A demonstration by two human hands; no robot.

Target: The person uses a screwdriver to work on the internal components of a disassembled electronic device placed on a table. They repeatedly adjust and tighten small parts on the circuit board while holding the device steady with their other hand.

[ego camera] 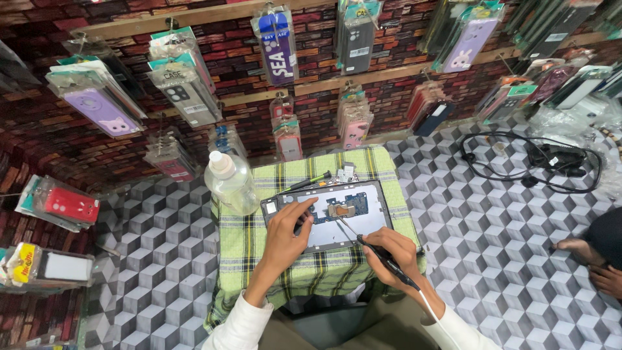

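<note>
Two hands, left hand (289,223) flat on tablet (337,214), right hand (389,249) gripping tool (382,256)

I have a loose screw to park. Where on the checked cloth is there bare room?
The checked cloth is bare left of the opened tablet, below the bottle, and along the front edge. It is crowded at the back by the screwdriver and small parts.

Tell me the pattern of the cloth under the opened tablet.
Green and yellow plaid cloth, seen in the head view.
</note>
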